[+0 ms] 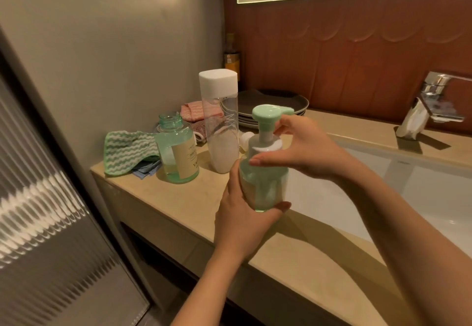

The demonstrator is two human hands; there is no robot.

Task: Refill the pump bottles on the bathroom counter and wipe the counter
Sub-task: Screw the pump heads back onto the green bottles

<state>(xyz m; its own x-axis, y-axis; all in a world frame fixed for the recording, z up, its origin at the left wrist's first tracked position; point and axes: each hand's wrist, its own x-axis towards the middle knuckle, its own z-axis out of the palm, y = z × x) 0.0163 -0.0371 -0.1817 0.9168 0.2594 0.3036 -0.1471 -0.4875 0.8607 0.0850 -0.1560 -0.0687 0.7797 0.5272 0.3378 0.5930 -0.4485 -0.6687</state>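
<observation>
head view: left hand (237, 218) grips the pump bottle (265, 188), right hand (306, 147) pinches its collar (268, 144); i'd twist square, bottle upright.

Two bare forearms (383, 210) in shot, uncovered down to the wrists, and the left hand (244, 214) and right hand (305, 150) show slim fingers (267, 157) with short, plain nails.

Left hand (241, 214) cupped below, right hand (302, 147) curled above
</observation>
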